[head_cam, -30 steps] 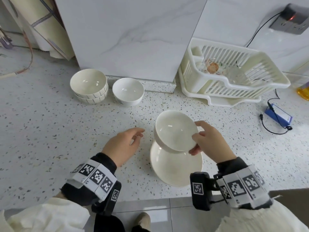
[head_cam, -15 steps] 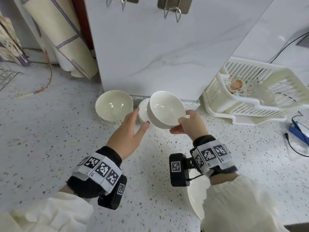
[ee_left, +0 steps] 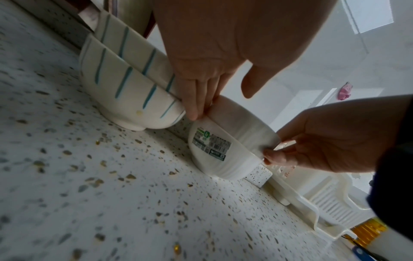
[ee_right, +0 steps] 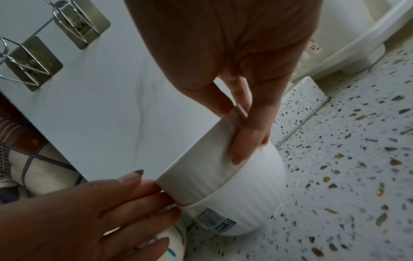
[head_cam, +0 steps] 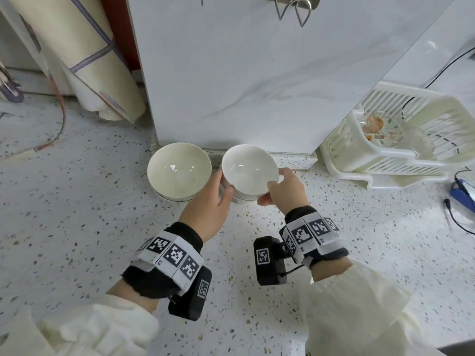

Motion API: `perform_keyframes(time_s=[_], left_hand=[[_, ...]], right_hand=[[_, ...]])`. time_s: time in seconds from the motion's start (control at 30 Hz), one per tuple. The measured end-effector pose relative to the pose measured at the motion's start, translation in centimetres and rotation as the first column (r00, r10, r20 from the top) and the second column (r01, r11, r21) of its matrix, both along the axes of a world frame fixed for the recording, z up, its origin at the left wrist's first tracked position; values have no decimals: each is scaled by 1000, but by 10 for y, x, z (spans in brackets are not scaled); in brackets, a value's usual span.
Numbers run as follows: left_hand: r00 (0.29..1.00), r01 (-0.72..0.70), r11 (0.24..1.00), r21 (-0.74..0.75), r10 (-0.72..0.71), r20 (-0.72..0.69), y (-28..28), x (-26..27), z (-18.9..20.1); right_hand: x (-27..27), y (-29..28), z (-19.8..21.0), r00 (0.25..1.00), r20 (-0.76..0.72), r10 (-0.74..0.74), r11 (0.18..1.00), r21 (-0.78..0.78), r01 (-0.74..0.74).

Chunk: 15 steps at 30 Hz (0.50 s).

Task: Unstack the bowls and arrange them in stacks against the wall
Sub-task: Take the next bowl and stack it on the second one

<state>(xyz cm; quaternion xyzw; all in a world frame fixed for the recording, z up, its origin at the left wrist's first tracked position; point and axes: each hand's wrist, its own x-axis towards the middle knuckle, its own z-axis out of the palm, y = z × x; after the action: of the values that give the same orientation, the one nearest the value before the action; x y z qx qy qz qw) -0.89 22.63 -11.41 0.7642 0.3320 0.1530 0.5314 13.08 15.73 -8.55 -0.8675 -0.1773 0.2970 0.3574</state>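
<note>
Two stacks stand against the marble wall panel (head_cam: pixel 257 73). The left one is two blue-striped bowls (head_cam: pixel 178 170) (ee_left: pixel 125 84). To its right a plain white bowl (head_cam: pixel 249 170) (ee_right: pixel 201 167) sits tilted inside a labelled white bowl (ee_left: pixel 210 146) (ee_right: pixel 245 203) on the counter. My right hand (head_cam: pixel 280 191) pinches the upper bowl's right rim, thumb inside and fingers (ee_right: pixel 245 141) outside. My left hand (head_cam: pixel 213 199) reaches between the stacks, its straight fingers (ee_left: pixel 196 98) touching the white bowls' left side.
A cream dish rack (head_cam: pixel 401 142) holding a patterned dish stands to the right of the panel. A blue device (head_cam: pixel 462 194) with a black cable lies at the far right. A rolled mat (head_cam: pixel 84 60) leans at the back left. Wire hooks (head_cam: pixel 293 9) hang above the bowls.
My right hand carried the white bowl from above the large dish near the counter's front to the wall and lowered it into the labelled bowl. My left hand moved forward to its side.
</note>
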Motion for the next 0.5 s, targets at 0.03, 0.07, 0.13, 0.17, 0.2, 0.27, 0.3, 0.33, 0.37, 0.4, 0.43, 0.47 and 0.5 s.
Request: perform_keyframes(time_s=[0.03, 0.07, 0.13, 0.17, 0.2, 0.27, 0.3, 0.33, 0.37, 0.4, 0.43, 0.47, 0.5], left_hand=[[1000, -4, 1000, -4, 4, -5, 0, 0, -2], [1000, -5, 1000, -2, 5, -11, 1, 0, -3], [1000, -1, 1000, 14, 1, -25, 1, -1, -5], [1000, 1, 1000, 20, 0, -29, 1, -1, -6], [999, 3, 1000, 24, -2, -33, 0, -1, -5], [999, 8, 1000, 25, -7, -47, -1, -1, -4], [998, 10, 1000, 28, -8, -58, -2, -1, -3], [997, 11, 999, 39, -8, -71, -3, -2, -2], [996, 12, 998, 54, -7, -90, -5, -3, 0], [994, 10, 997, 73, -2, -111, -7, -4, 2], [992, 7, 995, 96, 6, -129, -9, -5, 5], [990, 5, 992, 128, 13, -137, -12, -6, 9], [991, 2, 987, 159, 20, -135, -15, -7, 12]], right_hand=[[0, 1, -1, 1000, 0, -4, 1000, -2, 4], [-1, 2, -2, 1000, 3, -6, 1000, -7, 6], [-1, 3, -2, 1000, 2, -4, 1000, -12, 4], [-1, 3, -2, 1000, -6, 0, 1000, -10, 0], [0, 2, -2, 1000, -17, 5, 1000, -8, -6], [0, -1, -1, 998, -59, 18, 1000, -8, -18], [0, -2, 1, 996, -86, 25, 1000, -8, -25], [1, -4, 3, 993, -110, 34, 999, -6, -35], [1, -6, 7, 991, -128, 48, 999, 0, -49], [2, -8, 11, 988, -136, 67, 998, 10, -67], [2, -12, 16, 987, -134, 93, 996, 22, -90], [3, -17, 22, 985, -125, 122, 992, 33, -119], [4, -23, 29, 982, -117, 150, 988, 44, -145]])
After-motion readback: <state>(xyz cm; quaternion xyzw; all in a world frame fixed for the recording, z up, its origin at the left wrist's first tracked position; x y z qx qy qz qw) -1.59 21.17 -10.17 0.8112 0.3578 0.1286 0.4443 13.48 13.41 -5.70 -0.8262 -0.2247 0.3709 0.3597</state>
